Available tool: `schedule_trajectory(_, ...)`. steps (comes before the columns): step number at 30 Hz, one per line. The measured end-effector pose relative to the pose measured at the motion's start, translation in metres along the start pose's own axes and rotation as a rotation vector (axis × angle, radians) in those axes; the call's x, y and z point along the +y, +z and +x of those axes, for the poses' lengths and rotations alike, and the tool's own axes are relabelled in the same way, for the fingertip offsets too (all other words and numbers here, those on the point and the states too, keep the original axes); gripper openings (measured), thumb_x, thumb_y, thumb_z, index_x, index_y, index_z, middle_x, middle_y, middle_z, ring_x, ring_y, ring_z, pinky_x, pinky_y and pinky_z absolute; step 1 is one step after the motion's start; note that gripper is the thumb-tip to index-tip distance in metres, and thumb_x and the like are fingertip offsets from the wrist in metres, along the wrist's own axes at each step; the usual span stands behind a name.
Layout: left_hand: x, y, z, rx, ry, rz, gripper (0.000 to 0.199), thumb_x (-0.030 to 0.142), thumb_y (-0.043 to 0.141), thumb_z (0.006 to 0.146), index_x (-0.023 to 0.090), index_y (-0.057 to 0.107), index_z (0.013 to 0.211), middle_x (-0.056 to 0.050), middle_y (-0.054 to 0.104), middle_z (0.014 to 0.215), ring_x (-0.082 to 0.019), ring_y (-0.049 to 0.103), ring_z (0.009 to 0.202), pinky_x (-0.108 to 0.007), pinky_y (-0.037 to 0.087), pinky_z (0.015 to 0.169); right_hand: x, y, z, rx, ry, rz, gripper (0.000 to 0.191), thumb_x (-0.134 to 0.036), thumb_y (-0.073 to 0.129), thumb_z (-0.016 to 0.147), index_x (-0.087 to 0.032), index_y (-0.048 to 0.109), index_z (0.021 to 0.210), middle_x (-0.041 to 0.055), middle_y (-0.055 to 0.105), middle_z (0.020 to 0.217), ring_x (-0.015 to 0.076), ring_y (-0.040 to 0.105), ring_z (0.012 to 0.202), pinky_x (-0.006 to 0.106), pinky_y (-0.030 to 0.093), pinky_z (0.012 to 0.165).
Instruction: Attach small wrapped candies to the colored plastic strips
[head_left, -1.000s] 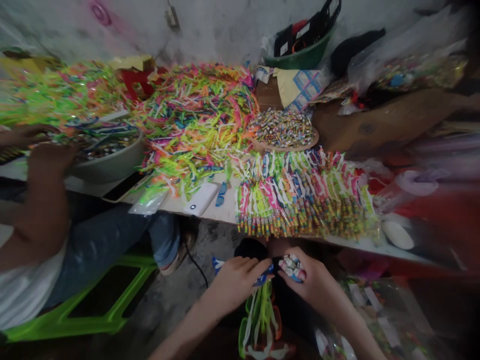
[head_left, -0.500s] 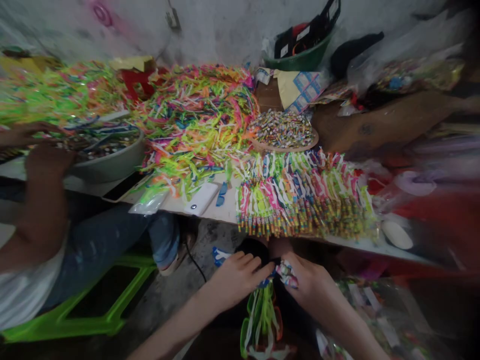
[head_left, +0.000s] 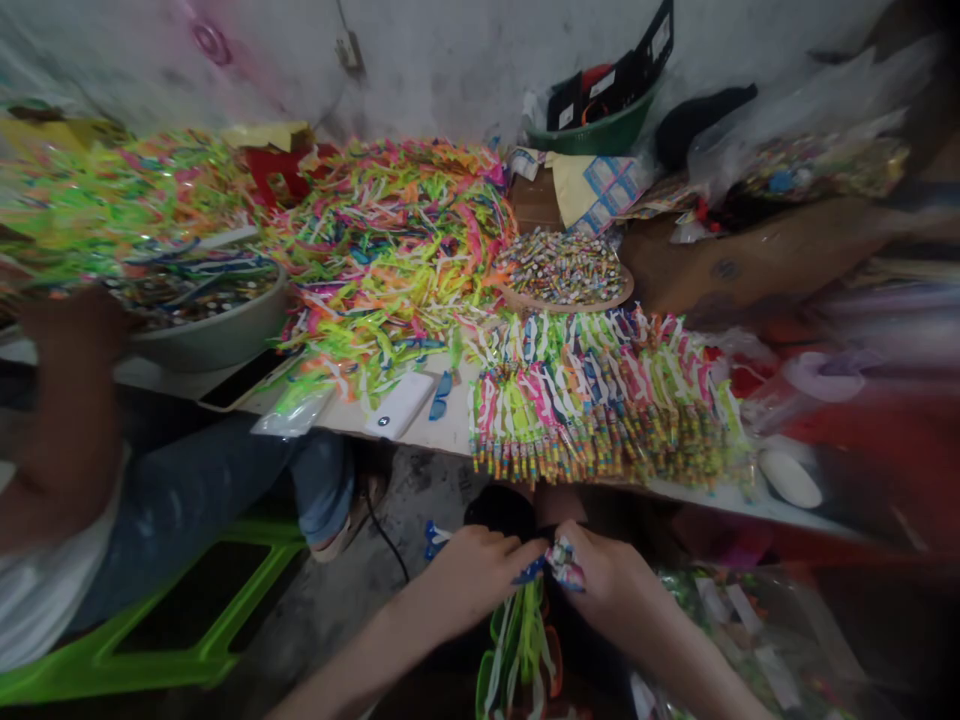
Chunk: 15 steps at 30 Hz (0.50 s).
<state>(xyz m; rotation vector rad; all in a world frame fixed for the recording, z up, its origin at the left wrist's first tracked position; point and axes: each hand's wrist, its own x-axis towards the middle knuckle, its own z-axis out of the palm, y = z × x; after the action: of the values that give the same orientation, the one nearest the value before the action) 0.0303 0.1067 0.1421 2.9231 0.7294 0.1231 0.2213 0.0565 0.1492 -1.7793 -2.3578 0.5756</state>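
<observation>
My left hand [head_left: 474, 575], low in the middle of the head view, is closed on a blue plastic piece [head_left: 435, 540] with a white strip. Part of it sticks out past the knuckles and part shows at the fingertips. My right hand [head_left: 611, 570] grips a bunch of small printed tubes [head_left: 564, 563], their ends facing my left thumb. The two hands almost touch. Below them hangs a bundle of green and white plastic strips [head_left: 521, 640], with orange rims beside it. My fingers hide how the pieces join.
Rows of strips with tubes attached [head_left: 600, 400] lie along the table edge. Behind are a round tray of tubes [head_left: 566, 268] and a heaped colourful pile [head_left: 405, 220]. A white power bank [head_left: 400, 405] and blue toy glasses [head_left: 441, 395] lie nearby. A co-worker's arm [head_left: 71, 400] is left, by a basin [head_left: 217, 335].
My hands keep their grips and sit slightly lower in view, with the wrists turned a little. The co-worker's hand has moved left, away from the basin.
</observation>
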Motion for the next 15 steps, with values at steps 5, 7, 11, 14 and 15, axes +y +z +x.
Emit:
schedule_trajectory(5, -0.001, -0.011, 0.004, 0.005, -0.005, -0.070, 0.031, 0.037, 0.039, 0.091, 0.022, 0.042, 0.117, 0.002, 0.068, 0.080, -0.017, 0.065, 0.071, -0.028, 0.041, 0.056, 0.002, -0.007, 0.000, 0.035, -0.025, -0.063, 0.005, -0.016, 0.047, 0.079, -0.019, 0.045, 0.083, 0.0018, 0.062, 0.073, 0.0156, 0.060, 0.063, 0.026, 0.029, 0.053)
schedule_trajectory(7, -0.002, -0.012, 0.004, 0.014, -0.008, -0.074, 0.035, 0.039, 0.039, 0.091, 0.021, 0.040, 0.120, 0.001, 0.068, 0.081, -0.017, 0.065, 0.070, -0.028, 0.041, 0.057, 0.003, -0.010, 0.000, 0.039, -0.052, -0.061, 0.006, -0.015, 0.048, 0.078, -0.019, 0.046, 0.083, 0.0020, 0.062, 0.075, 0.0156, 0.060, 0.065, 0.025, 0.031, 0.054)
schedule_trajectory(11, -0.003, -0.012, 0.004, 0.020, 0.024, -0.060, 0.038, 0.039, 0.039, 0.090, 0.022, 0.037, 0.124, 0.001, 0.067, 0.080, -0.017, 0.065, 0.070, -0.028, 0.041, 0.057, 0.006, -0.015, -0.002, 0.034, -0.074, 0.007, 0.007, -0.018, 0.051, 0.078, -0.019, 0.047, 0.084, 0.0020, 0.063, 0.078, 0.0162, 0.062, 0.073, 0.024, 0.037, 0.059)
schedule_trajectory(14, -0.004, -0.012, 0.003, 0.013, 0.061, -0.026, 0.037, 0.036, 0.043, 0.089, 0.021, 0.037, 0.123, 0.001, 0.066, 0.078, -0.017, 0.064, 0.069, -0.028, 0.040, 0.056, 0.007, -0.019, -0.005, 0.011, -0.040, 0.088, 0.010, -0.021, 0.054, 0.078, -0.020, 0.050, 0.087, 0.0021, 0.064, 0.080, 0.0171, 0.063, 0.075, 0.024, 0.040, 0.061)
schedule_trajectory(15, -0.004, -0.012, 0.003, 0.013, 0.078, -0.013, 0.037, 0.034, 0.045, 0.089, 0.021, 0.037, 0.123, 0.002, 0.066, 0.077, -0.017, 0.064, 0.069, -0.028, 0.040, 0.055, 0.007, -0.020, -0.005, 0.000, -0.031, 0.117, 0.012, -0.022, 0.055, 0.077, -0.020, 0.051, 0.088, 0.0020, 0.065, 0.081, 0.0172, 0.063, 0.075, 0.024, 0.040, 0.061)
